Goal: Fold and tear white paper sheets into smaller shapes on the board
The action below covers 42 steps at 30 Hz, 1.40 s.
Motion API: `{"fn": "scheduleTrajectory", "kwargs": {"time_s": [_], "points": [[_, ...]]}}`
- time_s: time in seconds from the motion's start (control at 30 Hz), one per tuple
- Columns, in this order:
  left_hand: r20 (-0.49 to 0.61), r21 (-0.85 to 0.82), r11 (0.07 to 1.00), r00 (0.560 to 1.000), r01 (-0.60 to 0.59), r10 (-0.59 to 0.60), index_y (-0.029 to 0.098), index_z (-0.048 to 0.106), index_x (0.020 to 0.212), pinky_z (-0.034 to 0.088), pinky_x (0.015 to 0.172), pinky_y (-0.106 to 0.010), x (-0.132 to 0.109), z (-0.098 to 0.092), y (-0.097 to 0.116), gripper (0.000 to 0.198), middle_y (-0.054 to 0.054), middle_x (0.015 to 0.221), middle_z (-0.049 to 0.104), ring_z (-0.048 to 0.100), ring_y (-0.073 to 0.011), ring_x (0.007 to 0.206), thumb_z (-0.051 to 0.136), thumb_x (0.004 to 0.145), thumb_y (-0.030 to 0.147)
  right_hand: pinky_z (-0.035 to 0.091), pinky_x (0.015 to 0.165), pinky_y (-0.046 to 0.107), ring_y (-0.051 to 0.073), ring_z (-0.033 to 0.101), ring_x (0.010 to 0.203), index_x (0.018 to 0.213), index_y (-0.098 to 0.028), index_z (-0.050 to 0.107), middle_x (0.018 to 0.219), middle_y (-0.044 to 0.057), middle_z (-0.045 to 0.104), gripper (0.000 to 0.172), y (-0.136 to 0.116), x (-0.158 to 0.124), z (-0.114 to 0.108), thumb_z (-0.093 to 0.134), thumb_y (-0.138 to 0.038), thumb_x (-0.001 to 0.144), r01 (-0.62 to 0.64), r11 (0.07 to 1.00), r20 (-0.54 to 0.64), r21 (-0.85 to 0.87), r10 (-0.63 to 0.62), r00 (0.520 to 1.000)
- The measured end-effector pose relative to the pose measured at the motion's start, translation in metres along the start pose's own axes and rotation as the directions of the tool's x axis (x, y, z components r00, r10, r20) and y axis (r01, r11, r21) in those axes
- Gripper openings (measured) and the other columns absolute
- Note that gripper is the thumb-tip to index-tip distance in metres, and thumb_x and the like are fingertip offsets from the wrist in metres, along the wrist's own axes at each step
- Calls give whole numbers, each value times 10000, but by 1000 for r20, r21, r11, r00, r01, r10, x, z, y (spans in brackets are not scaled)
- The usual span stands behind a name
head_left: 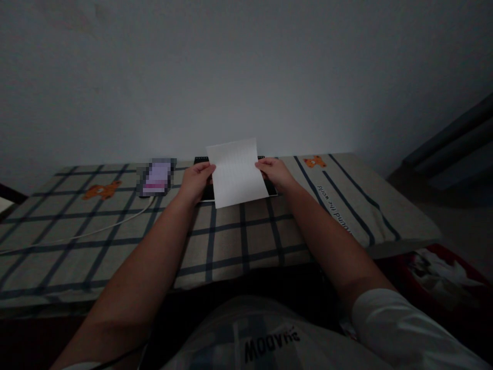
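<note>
A white sheet of paper (236,172) is held up between both hands, tilted toward me, over a dark notebook or pad (210,192) lying near the far edge of the table. My left hand (197,181) pinches the sheet's left edge. My right hand (274,172) pinches its right edge. Both hands have their fingers closed on the paper.
The table carries a checked cloth (239,241) with orange bear prints. A phone (157,177) with a lit screen lies left of the pad, a white cable (96,231) running from it to the left. A red bin (442,282) with white waste stands at right. A wall is behind.
</note>
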<state>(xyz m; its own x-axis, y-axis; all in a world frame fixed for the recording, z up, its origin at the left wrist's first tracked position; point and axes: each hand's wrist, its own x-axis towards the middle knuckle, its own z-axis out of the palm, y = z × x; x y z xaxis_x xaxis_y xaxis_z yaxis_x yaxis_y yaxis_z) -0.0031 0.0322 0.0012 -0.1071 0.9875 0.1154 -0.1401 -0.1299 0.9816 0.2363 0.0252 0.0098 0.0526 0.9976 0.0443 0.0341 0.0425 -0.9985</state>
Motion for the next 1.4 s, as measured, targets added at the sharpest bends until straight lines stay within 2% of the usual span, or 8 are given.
{"fn": "scheduleTrajectory", "kwargs": {"time_s": [0.13, 0.3, 0.47, 0.63, 0.77, 0.9, 1.13, 1.4], "points": [[-38, 5, 1000, 999, -5, 6, 140, 726, 791, 468, 540, -207, 5, -2, -4, 177, -19, 718, 698, 587, -111, 607, 761, 727, 301, 403, 598, 249, 94, 471, 595, 793, -178, 665, 667, -19, 585, 84, 0, -1, 0, 638, -177, 872, 7, 1000, 18, -28, -7, 1000], [-78, 2, 1000, 997, -28, 28, 155, 730, 865, 525, 631, -247, 10, -5, -5, 193, -25, 803, 718, 641, -138, 691, 778, 693, 229, 411, 616, 254, 105, 493, 626, 804, -176, 675, 683, -13, 598, 69, 0, -1, 0, 653, -179, 869, -3, 998, 9, -60, 4, 1000], [-136, 24, 999, 990, -30, 33, 153, 696, 757, 515, 606, -234, 11, -6, -4, 166, -23, 729, 682, 617, -129, 648, 764, 740, 304, 439, 632, 244, 100, 504, 637, 814, -160, 676, 684, -17, 613, 47, -4, -3, 0, 656, -171, 854, 0, 996, 32, -87, 2, 999], [-116, -54, 998, 993, -12, 6, 148, 705, 819, 528, 622, -225, 10, -6, -3, 196, -21, 789, 708, 639, -126, 687, 790, 652, 209, 450, 655, 255, 93, 512, 627, 771, -156, 662, 676, -22, 606, 88, -5, -4, 0, 650, -145, 858, -9, 996, 63, -91, 14, 998], [-156, -34, 999, 988, 0, -5, 156, 679, 743, 508, 575, -220, 10, -7, -1, 124, -9, 700, 660, 590, -114, 620, 756, 706, 246, 453, 649, 268, 98, 516, 612, 756, -164, 663, 656, -23, 602, 106, -3, -3, 2, 650, -124, 853, -31, 995, 81, -91, 38, 996], [-188, -19, 1000, 982, 17, -20, 152, 689, 778, 506, 588, -228, 13, -8, -3, 117, -14, 724, 665, 608, -122, 634, 751, 708, 222, 441, 616, 258, 96, 506, 597, 741, -168, 663, 644, -19, 605, 127, -3, -4, 2, 647, -109, 852, -32, 994, 111, -105, 43, 993], [-231, 67, 996, 970, -58, 72, 134, 711, 765, 464, 534, -216, 12, -9, -3, 133, 1, 659, 645, 565, -107, 570, 739, 721, 256, 457, 658, 282, 112, 540, 642, 731, -159, 674, 684, 3, 629, 138, -5, -5, 2, 640, -113, 858, -7, 987, 137, -160, 29, 990], [-255, 66, 994, 962, -87, 101, 133, 729, 820, 509, 600, -249, 14, -10, -6, 212, -14, 733, 685, 608, -129, 633, 787, 656, 254, 462, 641, 264, 105, 535, 628, 759, -167, 661, 690, -5, 630, 105, 1, 0, 1, 655, -126, 856, -12, 993, 133, -118, 28, 991]]}}
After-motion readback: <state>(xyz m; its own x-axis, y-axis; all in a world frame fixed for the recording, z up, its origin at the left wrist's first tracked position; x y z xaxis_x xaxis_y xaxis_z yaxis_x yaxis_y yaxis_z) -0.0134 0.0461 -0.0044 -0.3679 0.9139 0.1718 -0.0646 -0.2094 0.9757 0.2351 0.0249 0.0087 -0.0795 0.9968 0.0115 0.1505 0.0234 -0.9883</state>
